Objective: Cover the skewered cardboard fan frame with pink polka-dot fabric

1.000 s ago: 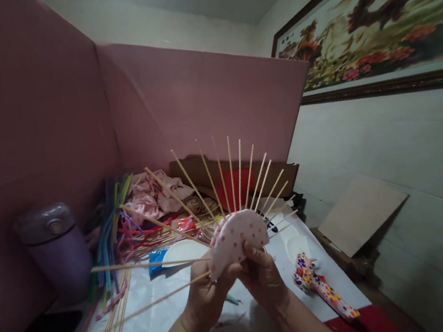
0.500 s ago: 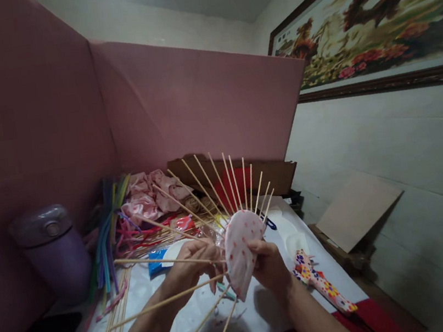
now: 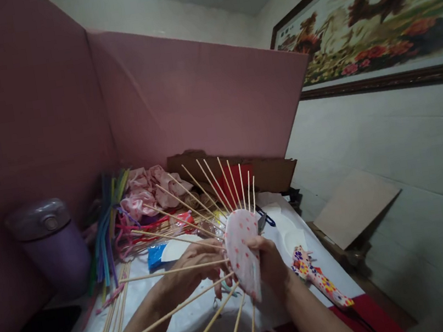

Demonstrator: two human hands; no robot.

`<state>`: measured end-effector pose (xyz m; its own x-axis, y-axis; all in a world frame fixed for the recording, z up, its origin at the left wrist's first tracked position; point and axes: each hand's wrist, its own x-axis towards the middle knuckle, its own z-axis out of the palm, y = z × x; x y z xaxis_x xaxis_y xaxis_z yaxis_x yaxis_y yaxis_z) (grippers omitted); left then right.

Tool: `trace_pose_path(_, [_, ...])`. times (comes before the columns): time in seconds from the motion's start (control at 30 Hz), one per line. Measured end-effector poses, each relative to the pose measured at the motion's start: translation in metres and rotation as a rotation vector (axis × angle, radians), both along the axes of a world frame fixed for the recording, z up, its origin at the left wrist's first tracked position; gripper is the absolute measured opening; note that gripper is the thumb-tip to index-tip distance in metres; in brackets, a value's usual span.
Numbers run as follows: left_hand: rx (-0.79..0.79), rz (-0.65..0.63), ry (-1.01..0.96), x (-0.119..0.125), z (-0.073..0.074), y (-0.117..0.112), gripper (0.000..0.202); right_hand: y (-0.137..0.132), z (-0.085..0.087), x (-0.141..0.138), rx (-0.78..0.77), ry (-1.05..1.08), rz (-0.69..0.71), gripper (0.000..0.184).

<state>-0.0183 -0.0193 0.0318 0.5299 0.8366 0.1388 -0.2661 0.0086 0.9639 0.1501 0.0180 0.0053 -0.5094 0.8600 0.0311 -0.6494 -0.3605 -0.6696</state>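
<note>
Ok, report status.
Right hand grips pink-spotted white fabric semicircle. Left hand beside its curved edge. Thin pale wooden sticks fan out, partly hiding left hand.

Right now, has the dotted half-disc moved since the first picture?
Yes: against the brown cardboard, the dotted half-disc has turned counter-clockwise; its fan of sticks now reaches less right and further down.

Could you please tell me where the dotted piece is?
In the head view, the dotted piece is just below and right of centre, held in the right hand, thin sticks fanning from it.
</note>
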Motion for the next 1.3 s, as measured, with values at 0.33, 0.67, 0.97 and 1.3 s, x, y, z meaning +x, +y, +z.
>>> trace_pose_path(0.33, [0.010, 0.013, 0.062, 0.001, -0.009, -0.001, 0.040, 0.000, -0.002, 0.000, -0.004, -0.019, 0.075, 0.028])
trace_pose_path(0.67, [-0.098, 0.129, -0.163, 0.011, -0.022, 0.005, 0.023, 0.007, -0.008, -0.005, -0.071, 0.093, -0.175, 0.026])
trace_pose_path(0.97, [-0.057, 0.624, -0.362, 0.051, -0.030, 0.003, 0.047, -0.001, -0.010, -0.025, -0.032, 0.140, -0.442, 0.022])
trace_pose_path(1.3, [-0.255, 0.818, -0.588, 0.055, -0.011, 0.000, 0.027, -0.022, -0.020, -0.050, -0.087, 0.046, -0.482, 0.040])
